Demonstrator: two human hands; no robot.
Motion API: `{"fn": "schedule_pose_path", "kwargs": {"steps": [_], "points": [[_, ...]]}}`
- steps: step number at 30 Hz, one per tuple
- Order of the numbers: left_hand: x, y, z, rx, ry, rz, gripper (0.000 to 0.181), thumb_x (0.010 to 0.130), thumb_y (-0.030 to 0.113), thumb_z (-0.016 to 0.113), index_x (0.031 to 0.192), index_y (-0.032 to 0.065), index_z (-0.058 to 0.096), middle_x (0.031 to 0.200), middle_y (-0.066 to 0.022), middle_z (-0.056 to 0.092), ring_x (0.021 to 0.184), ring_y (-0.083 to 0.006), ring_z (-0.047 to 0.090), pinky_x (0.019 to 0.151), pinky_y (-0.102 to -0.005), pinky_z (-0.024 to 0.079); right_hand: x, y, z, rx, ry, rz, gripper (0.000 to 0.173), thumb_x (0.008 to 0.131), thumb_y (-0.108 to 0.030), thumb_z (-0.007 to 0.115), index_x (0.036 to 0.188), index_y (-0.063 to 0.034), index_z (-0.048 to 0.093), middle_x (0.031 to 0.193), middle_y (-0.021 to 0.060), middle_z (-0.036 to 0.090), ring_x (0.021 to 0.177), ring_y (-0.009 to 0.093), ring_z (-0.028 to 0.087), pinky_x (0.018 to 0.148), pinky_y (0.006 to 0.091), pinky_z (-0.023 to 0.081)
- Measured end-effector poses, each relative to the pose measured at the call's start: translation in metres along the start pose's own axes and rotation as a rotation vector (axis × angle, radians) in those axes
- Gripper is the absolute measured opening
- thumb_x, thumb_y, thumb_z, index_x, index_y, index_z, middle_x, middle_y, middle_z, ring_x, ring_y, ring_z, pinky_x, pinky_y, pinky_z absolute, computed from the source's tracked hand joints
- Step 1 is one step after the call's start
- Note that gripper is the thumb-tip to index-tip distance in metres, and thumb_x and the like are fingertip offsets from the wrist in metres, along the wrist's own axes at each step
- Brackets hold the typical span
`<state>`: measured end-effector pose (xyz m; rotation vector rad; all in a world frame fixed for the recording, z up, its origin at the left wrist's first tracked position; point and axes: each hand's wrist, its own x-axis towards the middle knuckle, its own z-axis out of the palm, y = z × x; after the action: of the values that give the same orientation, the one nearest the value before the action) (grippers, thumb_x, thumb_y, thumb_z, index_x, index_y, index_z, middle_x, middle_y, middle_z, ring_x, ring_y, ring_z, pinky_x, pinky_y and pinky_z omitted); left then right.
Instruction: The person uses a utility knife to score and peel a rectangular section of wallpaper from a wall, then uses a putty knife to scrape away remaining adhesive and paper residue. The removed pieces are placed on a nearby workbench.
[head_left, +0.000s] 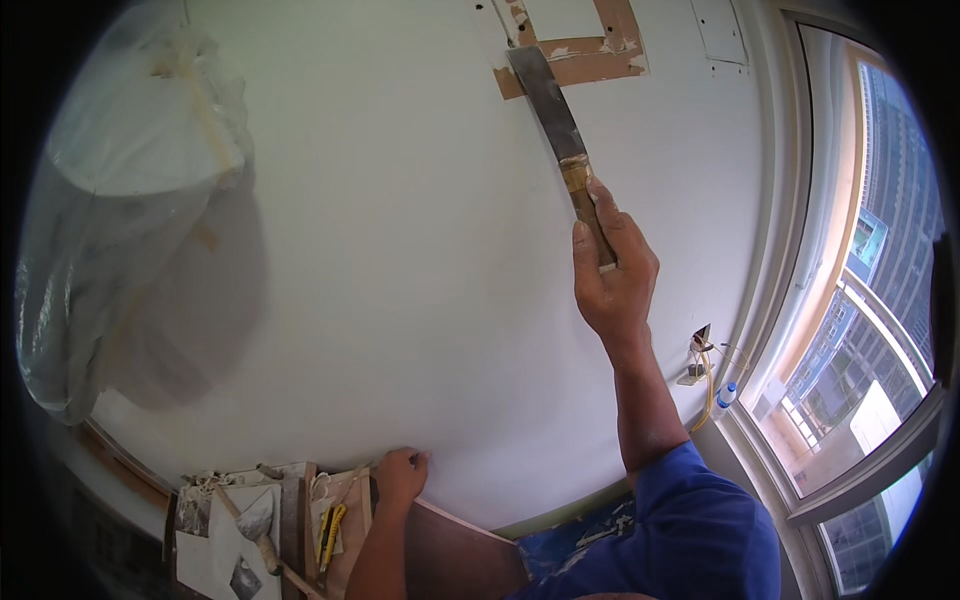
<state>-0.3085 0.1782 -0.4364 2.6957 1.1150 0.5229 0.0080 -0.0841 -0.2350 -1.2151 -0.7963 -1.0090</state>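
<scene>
My right hand (621, 259) grips the wooden handle of a long, flat-bladed knife (553, 105). The blade points up the white wall (420, 225), and its square end overlaps a patch of brown strips (592, 64) set in a rectangular outline. White filler-like smears mark the strips; whether the blade touches them I cannot tell. Low down, my left hand (401, 476) is at the wall with its fingers curled, beside the upper edge of a brown board (457, 551). Its fingertips are partly hidden.
Clear plastic sheeting (150, 240) hangs at left. Below lie a putty knife (259, 521) and a yellow utility knife (330, 529). Yellow wires (707, 382) hang from a wall opening near a water bottle (725, 396). A window (847, 300) fills the right side.
</scene>
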Motion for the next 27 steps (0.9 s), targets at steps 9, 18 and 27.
{"fn": "schedule_pose_path", "kwargs": {"steps": [9,18,27], "points": [[0.003,-0.003,0.003,0.028,-0.012,0.002,0.035,0.095,0.036,0.076,0.093,0.0012,0.08,0.085,-0.021,0.076,0.085,-0.0438,0.073,0.08,-0.0524,0.057,-0.001,-0.001,-0.01,-0.006,-0.028,0.003,0.054,0.097,0.0,0.068,0.151,-0.0056,0.063,0.081,0.0071,0.062,0.069,0.016,0.059,0.067,0.0326,0.052],[0.002,-0.005,0.005,0.019,0.014,0.017,0.035,0.095,0.035,0.075,0.09,0.0009,0.079,0.083,-0.0205,0.075,0.085,-0.0432,0.073,0.079,-0.0528,0.057,0.005,0.003,-0.013,-0.027,-0.047,-0.01,0.053,0.097,-0.001,0.068,0.149,-0.0046,0.064,0.081,0.0073,0.063,0.068,0.016,0.059,0.065,0.033,0.051],[0.003,-0.002,0.003,0.012,0.003,-0.008,0.033,0.095,0.033,0.076,0.088,0.0009,0.079,0.081,-0.0214,0.074,0.082,-0.0434,0.072,0.078,-0.0532,0.056,0.004,0.004,-0.011,-0.021,-0.034,-0.023,0.051,0.097,-0.002,0.069,0.148,-0.0042,0.065,0.079,0.0077,0.062,0.065,0.017,0.057,0.063,0.0342,0.05]]}}
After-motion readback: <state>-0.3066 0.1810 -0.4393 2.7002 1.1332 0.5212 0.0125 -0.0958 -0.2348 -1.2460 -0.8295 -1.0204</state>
